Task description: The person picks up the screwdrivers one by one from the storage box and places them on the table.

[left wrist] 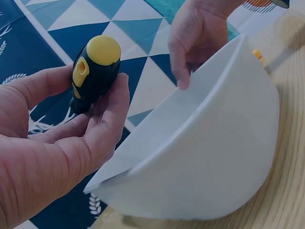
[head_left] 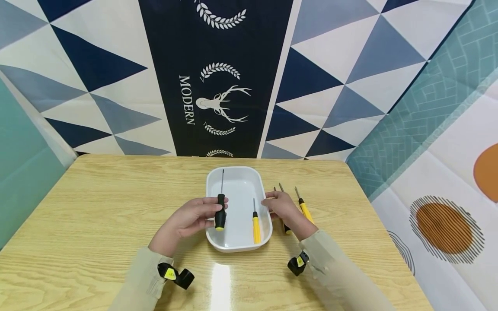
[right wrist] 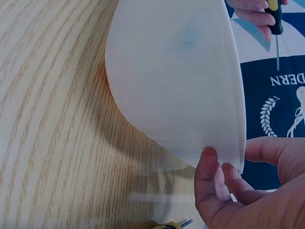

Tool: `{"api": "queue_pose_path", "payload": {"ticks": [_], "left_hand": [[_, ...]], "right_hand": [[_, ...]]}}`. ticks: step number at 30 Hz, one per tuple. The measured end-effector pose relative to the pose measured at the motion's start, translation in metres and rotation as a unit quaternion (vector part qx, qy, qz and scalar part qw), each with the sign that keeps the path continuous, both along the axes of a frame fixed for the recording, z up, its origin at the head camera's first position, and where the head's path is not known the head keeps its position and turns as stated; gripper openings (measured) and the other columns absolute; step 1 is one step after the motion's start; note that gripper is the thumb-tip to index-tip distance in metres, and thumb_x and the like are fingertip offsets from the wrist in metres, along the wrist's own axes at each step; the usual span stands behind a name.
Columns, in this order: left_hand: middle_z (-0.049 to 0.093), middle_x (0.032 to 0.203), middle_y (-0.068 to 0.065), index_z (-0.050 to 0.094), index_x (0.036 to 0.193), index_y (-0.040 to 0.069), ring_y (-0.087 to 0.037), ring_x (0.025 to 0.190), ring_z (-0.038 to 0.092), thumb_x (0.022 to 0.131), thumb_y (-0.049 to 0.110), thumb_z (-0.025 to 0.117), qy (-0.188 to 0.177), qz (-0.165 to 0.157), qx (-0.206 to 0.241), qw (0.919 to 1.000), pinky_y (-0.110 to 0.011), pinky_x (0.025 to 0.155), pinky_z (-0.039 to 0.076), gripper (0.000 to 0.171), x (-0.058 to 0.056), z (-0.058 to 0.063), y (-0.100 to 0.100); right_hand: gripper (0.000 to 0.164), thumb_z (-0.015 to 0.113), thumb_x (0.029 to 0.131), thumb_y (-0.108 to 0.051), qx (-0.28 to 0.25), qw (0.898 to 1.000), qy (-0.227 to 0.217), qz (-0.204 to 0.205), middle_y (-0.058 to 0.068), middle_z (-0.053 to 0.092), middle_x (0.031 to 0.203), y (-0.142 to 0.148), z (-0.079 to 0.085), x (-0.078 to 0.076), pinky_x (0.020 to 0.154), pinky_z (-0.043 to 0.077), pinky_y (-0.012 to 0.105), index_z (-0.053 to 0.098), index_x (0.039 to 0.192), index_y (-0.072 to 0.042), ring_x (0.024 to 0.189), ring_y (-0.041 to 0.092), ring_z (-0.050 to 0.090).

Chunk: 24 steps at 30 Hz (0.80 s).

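Left hand point(head_left: 196, 218) — fingers gripping black screwdriver point(head_left: 220, 212) over white tray point(head_left: 239, 183), left side | shaft points away from person, roughly along tray's length | right hand point(head_left: 283, 208) — pinching right rim, nearer yellow screwdriver point(head_left: 256, 227) inside

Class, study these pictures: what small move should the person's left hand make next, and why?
Probably lower the black screwdriver into the white tray: the left hand holds it above the tray's left side, a yellow screwdriver lies inside, and the right hand grips the tray's opposite side.
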<state>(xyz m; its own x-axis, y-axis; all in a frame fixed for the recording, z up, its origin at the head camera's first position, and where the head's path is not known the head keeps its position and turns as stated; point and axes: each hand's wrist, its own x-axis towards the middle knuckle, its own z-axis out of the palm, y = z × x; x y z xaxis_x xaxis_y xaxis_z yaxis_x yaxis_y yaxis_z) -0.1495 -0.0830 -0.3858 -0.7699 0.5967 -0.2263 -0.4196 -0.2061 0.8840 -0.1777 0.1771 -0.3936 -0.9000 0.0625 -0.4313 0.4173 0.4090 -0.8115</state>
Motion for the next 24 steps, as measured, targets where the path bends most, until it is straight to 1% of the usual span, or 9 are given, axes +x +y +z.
{"api": "queue_pose_path", "payload": {"ticks": [4,7,12,14,17,20,24], "left_hand": [[0.061,0.107,0.002,0.029,0.14,-0.013,-0.006,0.087,0.059,0.094,0.009,0.053,0.007,0.009,0.002,0.9999,-0.021,0.073,0.054,0.056,0.002,0.001,-0.012],[0.059,0.109,0.001,0.025,0.141,-0.012,-0.006,0.091,0.06,0.095,0.008,0.051,0.01,0.013,0.009,0.9998,-0.025,0.079,0.055,0.057,0.004,0.0,-0.02],[0.058,0.108,0.0,0.026,0.142,-0.008,-0.006,0.089,0.06,0.095,0.009,0.051,0.005,0.022,0.008,0.9997,-0.025,0.079,0.055,0.056,0.005,0.0,-0.028],[0.058,0.107,0.001,0.026,0.142,-0.007,-0.007,0.088,0.06,0.095,0.009,0.051,0.005,0.023,0.008,0.9997,-0.025,0.08,0.055,0.056,0.006,0.0,-0.03],[0.059,0.104,0.002,0.021,0.144,-0.007,-0.007,0.088,0.061,0.096,0.009,0.049,0.011,0.016,0.008,0.9998,-0.025,0.081,0.055,0.058,0.006,-0.001,-0.034],[0.059,0.105,0.001,0.017,0.145,-0.008,-0.008,0.091,0.062,0.096,0.009,0.049,0.012,0.013,0.005,0.9998,-0.025,0.083,0.055,0.061,0.007,-0.002,-0.039],[0.056,0.112,-0.004,0.016,0.145,-0.008,-0.01,0.097,0.061,0.095,0.01,0.051,0.011,0.012,-0.004,0.9999,-0.025,0.086,0.054,0.063,0.009,-0.004,-0.045]], "right_hand": [[0.039,0.057,0.091,-0.015,-0.002,1.0,0.005,0.002,0.018,0.059,0.113,0.0,0.0,0.0,0.065,0.054,0.028,0.051,0.127,-0.002,0.089,0.022,0.062],[0.038,0.057,0.091,-0.015,-0.001,1.0,0.004,0.001,0.017,0.06,0.112,0.0,0.0,0.0,0.065,0.054,0.027,0.051,0.127,-0.002,0.088,0.022,0.062],[0.038,0.057,0.091,-0.015,-0.001,1.0,0.0,0.0,0.017,0.059,0.113,0.0,0.001,0.0,0.066,0.054,0.028,0.051,0.126,-0.002,0.088,0.022,0.061],[0.038,0.057,0.091,-0.015,-0.001,1.0,-0.001,0.001,0.017,0.059,0.113,0.0,0.001,0.0,0.066,0.054,0.028,0.052,0.126,-0.002,0.088,0.022,0.061],[0.038,0.057,0.091,-0.015,-0.002,1.0,0.002,0.004,0.018,0.06,0.112,0.0,0.001,0.001,0.065,0.054,0.028,0.051,0.127,-0.002,0.086,0.021,0.062],[0.039,0.056,0.091,-0.014,-0.002,1.0,0.004,0.005,0.018,0.06,0.111,0.001,0.0,0.001,0.064,0.053,0.028,0.051,0.127,-0.001,0.085,0.021,0.062],[0.039,0.056,0.091,-0.014,-0.002,1.0,0.004,0.005,0.018,0.061,0.111,0.001,0.001,0.002,0.064,0.053,0.028,0.051,0.128,-0.001,0.084,0.02,0.063]]}}
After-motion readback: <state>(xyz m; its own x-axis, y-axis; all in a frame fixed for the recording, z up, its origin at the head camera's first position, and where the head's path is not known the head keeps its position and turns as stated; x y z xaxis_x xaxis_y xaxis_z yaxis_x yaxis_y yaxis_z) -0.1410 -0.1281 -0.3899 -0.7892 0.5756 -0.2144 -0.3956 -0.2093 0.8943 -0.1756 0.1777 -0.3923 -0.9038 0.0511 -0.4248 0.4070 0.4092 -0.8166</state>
